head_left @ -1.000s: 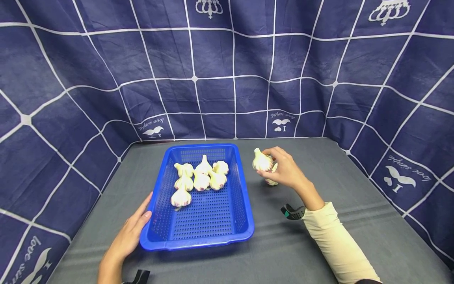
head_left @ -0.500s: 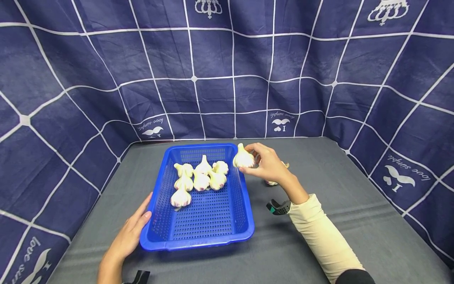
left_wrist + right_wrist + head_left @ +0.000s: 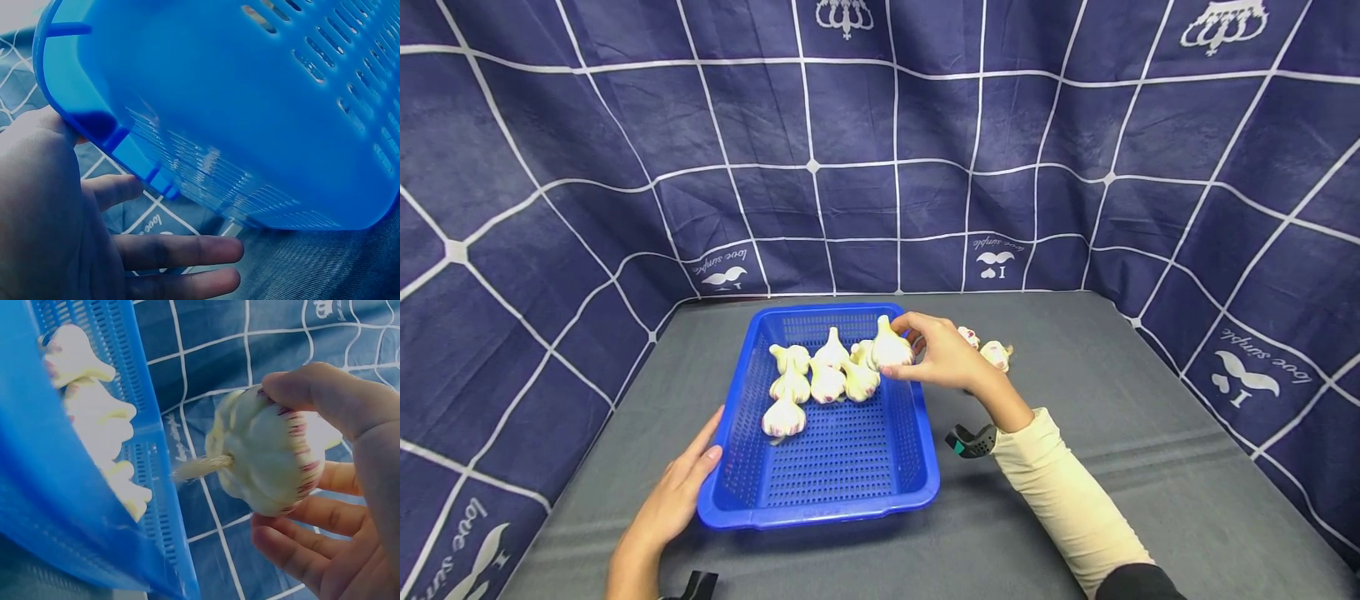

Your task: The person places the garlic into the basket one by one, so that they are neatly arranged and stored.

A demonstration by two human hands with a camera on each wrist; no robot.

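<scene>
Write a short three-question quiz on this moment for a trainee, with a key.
1. Which hand holds a garlic bulb?
2. True or false: every bulb in view is inside the basket.
3. What does the left hand touch? A, the wall cloth; B, the basket; C, a garlic bulb.

Key: 1. The right hand. 2. False; at least two loose bulbs lie on the grey table. 3. B.
</scene>
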